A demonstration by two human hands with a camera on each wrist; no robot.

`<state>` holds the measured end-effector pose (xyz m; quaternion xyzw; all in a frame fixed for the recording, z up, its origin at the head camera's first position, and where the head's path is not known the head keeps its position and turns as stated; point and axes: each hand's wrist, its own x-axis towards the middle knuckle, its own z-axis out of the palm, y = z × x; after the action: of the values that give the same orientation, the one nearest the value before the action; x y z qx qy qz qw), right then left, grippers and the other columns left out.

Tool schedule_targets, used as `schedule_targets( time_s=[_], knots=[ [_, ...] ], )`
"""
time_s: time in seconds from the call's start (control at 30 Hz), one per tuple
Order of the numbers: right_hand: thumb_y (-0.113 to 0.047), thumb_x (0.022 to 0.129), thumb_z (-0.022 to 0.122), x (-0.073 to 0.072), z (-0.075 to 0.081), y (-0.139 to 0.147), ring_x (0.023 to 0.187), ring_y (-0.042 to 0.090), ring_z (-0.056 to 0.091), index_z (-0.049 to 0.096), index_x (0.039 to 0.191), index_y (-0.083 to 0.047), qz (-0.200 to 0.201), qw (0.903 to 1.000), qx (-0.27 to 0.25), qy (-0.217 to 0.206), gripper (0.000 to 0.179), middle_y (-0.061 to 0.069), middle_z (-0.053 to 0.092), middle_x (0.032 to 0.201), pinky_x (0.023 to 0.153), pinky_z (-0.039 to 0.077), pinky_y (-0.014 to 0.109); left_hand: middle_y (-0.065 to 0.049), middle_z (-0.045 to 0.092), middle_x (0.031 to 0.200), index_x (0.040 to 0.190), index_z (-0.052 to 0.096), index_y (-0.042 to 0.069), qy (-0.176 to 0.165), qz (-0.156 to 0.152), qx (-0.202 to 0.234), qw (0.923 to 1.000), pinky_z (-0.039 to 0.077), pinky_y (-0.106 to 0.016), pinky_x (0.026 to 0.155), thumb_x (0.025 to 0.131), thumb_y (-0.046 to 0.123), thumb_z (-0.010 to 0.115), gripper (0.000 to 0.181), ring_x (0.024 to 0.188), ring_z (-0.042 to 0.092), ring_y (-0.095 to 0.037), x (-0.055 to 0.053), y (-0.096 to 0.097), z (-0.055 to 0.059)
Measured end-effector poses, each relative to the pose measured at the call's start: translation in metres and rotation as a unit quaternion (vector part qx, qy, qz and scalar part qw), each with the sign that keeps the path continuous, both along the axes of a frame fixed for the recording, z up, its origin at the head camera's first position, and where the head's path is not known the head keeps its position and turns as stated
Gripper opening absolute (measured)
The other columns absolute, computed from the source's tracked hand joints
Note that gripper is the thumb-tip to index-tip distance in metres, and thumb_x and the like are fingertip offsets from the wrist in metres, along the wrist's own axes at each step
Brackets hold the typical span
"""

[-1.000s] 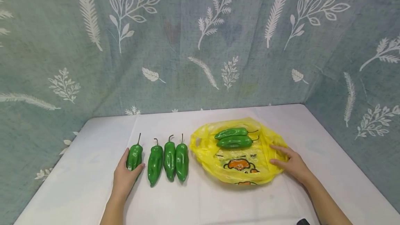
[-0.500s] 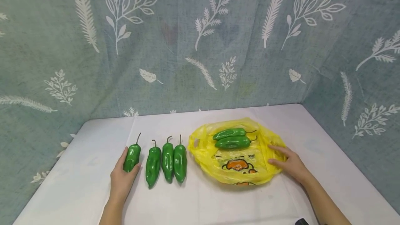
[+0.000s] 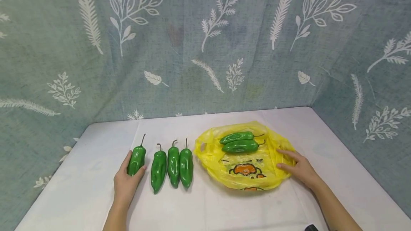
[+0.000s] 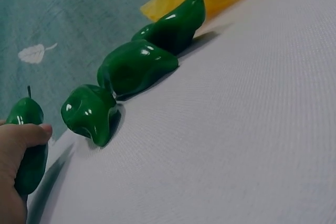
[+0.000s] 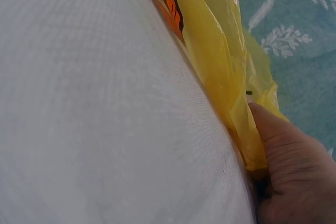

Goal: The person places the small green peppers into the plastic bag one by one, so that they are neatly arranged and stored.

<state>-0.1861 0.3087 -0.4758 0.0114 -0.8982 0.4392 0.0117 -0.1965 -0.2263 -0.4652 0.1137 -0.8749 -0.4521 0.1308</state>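
At the table's left, my left hand (image 3: pixel 126 185) grips a green chili pepper (image 3: pixel 136 160), stem pointing away; in the left wrist view this pepper (image 4: pixel 32 171) stands over a shadow on the cloth. Its tip is hidden by the hand. Beside it lie three more green peppers (image 3: pixel 173 167) in a row. My right hand (image 3: pixel 303 171) holds the right rim of an opened yellow plastic bag (image 3: pixel 216 174). In the right wrist view the thumb lies over the edge of the bag (image 5: pixel 215 72), the fingers mostly hidden. Two peppers (image 3: pixel 240 146) lie in the bag.
A white cloth (image 3: pixel 179 209) covers the table. Grey-green fabric with white leaf prints (image 3: pixel 179 67) hangs behind and at both sides. A small dark object (image 3: pixel 311 227) shows at the front edge, near the right forearm.
My left hand has closed further around its pepper and shifted it slightly away from me, relative to the others. The right hand stays on the bag. The head view has moved slightly.
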Motion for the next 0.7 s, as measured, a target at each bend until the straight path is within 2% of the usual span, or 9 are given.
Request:
schedule_targets(
  time_s=[0.27,0.5,0.7],
  knots=[
    [-0.039,0.083,0.071,0.0,-0.001,0.0,0.136,0.045,0.025,0.051,0.136,-0.007,-0.001,1.0,0.005,0.002,0.064,0.023,0.04,0.143,0.108,0.018,0.064,-0.023,0.029,0.151,0.152,0.022,0.023,-0.012,-0.021,0.006,0.9997,0.036,-0.056,0.098,0.088,0.024,0.068,0.079,0.127,0.038,-0.043,0.002,0.004,0.015],
    [-0.04,0.083,0.07,-0.001,0.0,0.001,0.137,0.045,0.023,0.05,0.136,-0.008,-0.002,1.0,0.008,-0.003,0.065,0.023,0.039,0.144,0.108,0.017,0.064,-0.013,0.03,0.152,0.148,0.031,0.029,-0.01,-0.04,0.031,0.9987,0.035,-0.053,0.104,0.086,0.028,0.07,0.074,0.136,0.032,-0.039,0.004,0.011,0.031],
    [-0.04,0.083,0.07,0.0,0.0,0.0,0.137,0.046,0.023,0.05,0.136,-0.008,-0.001,1.0,0.006,-0.003,0.065,0.023,0.039,0.144,0.108,0.017,0.064,-0.013,0.035,0.15,0.145,0.039,0.025,-0.015,-0.084,0.018,0.9962,0.04,-0.049,0.099,0.085,0.026,0.072,0.069,0.133,0.036,-0.037,0.007,0.012,0.043]
  ],
)
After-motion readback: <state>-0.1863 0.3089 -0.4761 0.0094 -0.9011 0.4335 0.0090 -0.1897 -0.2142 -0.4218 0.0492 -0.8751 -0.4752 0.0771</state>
